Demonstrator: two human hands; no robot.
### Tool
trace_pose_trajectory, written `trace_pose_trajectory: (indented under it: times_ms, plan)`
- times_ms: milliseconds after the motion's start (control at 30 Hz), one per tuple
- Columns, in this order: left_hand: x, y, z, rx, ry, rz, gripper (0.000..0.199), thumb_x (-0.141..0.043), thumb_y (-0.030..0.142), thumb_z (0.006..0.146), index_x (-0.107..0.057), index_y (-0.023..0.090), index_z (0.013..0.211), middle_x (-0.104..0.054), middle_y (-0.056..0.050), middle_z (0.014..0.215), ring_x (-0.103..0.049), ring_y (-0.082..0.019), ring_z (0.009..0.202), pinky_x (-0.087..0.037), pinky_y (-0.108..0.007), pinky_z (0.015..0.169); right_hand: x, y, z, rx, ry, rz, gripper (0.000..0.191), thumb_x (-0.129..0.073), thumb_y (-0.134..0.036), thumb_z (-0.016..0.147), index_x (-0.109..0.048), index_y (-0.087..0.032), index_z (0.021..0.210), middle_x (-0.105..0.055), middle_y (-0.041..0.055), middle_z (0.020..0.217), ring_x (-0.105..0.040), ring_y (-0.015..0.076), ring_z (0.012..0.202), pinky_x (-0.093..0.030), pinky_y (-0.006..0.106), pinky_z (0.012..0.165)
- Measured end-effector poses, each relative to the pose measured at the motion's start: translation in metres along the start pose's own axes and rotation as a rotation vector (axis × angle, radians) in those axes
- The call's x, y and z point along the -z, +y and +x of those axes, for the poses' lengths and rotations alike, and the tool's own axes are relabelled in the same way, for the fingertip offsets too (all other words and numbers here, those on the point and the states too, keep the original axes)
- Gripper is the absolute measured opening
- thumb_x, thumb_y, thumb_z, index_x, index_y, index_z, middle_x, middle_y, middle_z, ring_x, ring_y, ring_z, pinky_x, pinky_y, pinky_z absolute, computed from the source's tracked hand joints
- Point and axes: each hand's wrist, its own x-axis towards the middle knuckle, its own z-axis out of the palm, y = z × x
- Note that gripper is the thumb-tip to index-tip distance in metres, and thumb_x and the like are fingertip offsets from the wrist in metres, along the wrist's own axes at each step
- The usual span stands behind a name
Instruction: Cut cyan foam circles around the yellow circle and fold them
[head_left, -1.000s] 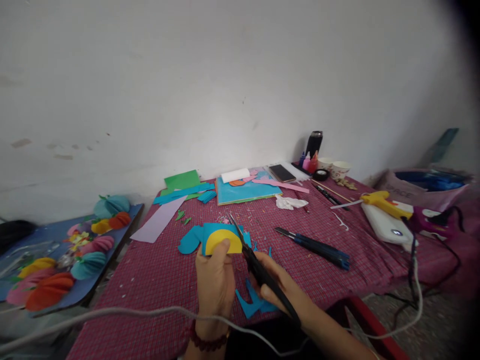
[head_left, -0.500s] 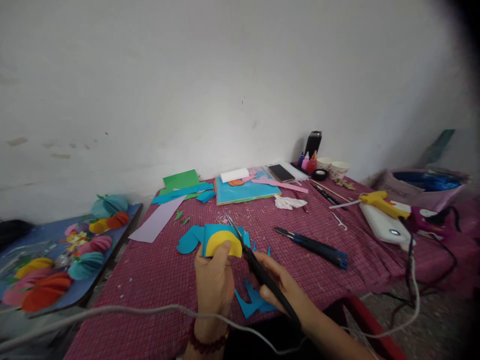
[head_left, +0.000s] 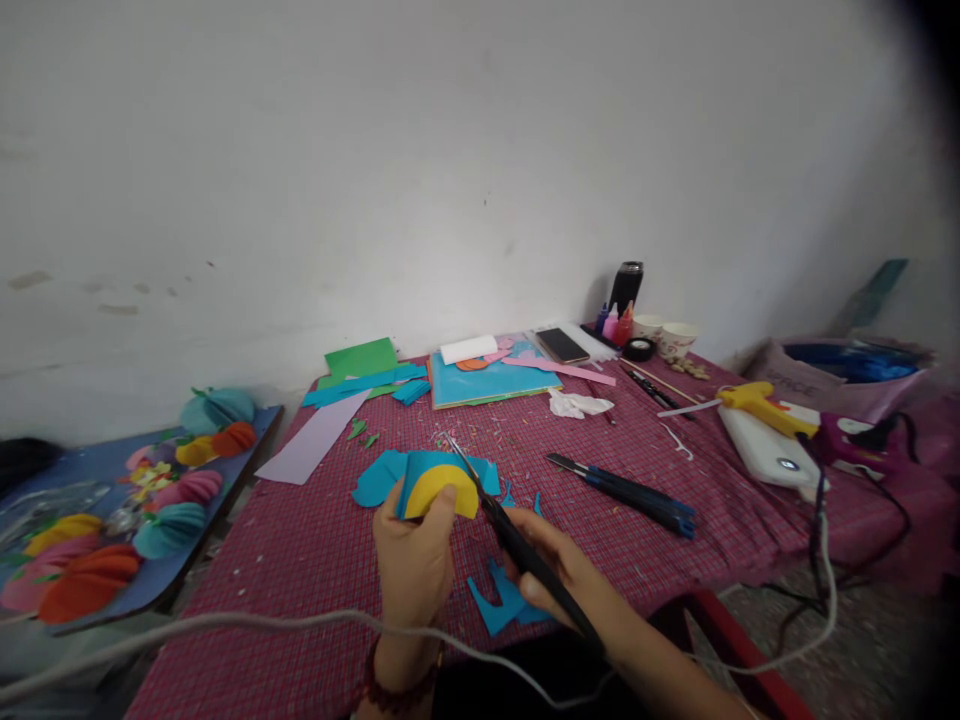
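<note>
My left hand pinches a yellow paper half-round laid over a piece of blue paper. The thumb presses on the yellow face. Closed around the black handles of a pair of scissors is my right hand. The blades run up along the right edge of the yellow and blue paper; whether they are parted I cannot tell. Cut blue paper pieces lie just left of the held paper. Blue offcuts rest on the cloth below, near my right wrist.
Box cutters lie right of my hands. A glue gun lies across a white power bank. A pale cable crosses in front of my wrists. Paper pumpkins sit on a blue board at left; coloured sheets lie at the back.
My left hand has shifted slightly left and turned the yellow and blue paper a little, tilting it. The scissor tips have moved slightly left with it.
</note>
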Motion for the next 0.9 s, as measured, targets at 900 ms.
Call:
trace_pose_trajectory:
  times_ms: [900]
  plan:
    - [0.0,0.008,0.009,0.08,-0.063,-0.127,0.018,-0.071,0.016,0.056,-0.053,0.014,0.061,-0.054,0.005,0.057,-0.048,-0.008,0.051,-0.043,-0.022,0.055,0.0,-0.006,0.003,-0.051,0.043,0.03,0.06,-0.073,-0.049,0.067,-0.058,-0.021,0.118,-0.047,-0.0023,0.068,-0.042,0.0093,0.056,-0.04,0.022,0.052]
